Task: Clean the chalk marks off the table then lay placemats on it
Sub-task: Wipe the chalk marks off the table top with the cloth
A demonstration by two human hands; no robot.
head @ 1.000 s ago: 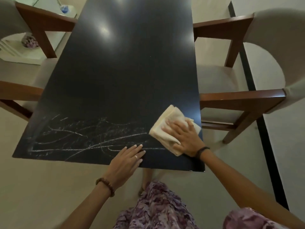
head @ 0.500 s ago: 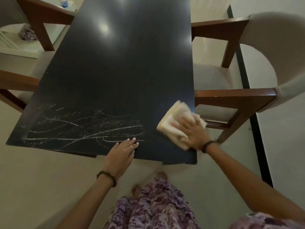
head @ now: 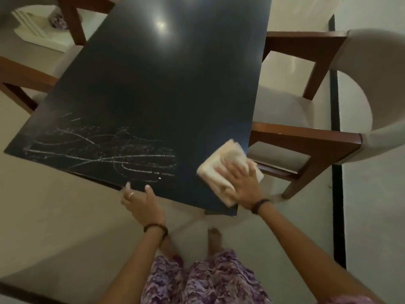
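- Right hand (head: 240, 183), fingers spread, presses a soft, light cloth (head: 221, 166) flat on the table (head: 175, 84), right of the chalk marks (head: 105, 154).
- Left hand (head: 140, 199) grips the table's near edge.

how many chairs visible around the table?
2. One wood-armed beige upholstered chair at the black table's right side, another wood-armed chair at its left side, mostly cut off. Others may sit out of frame.

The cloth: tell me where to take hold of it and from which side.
Take the cloth by its thick folded far end, coming from above beyond the right hand. That end lies uncovered on the table; the near part sits under the flat palm.
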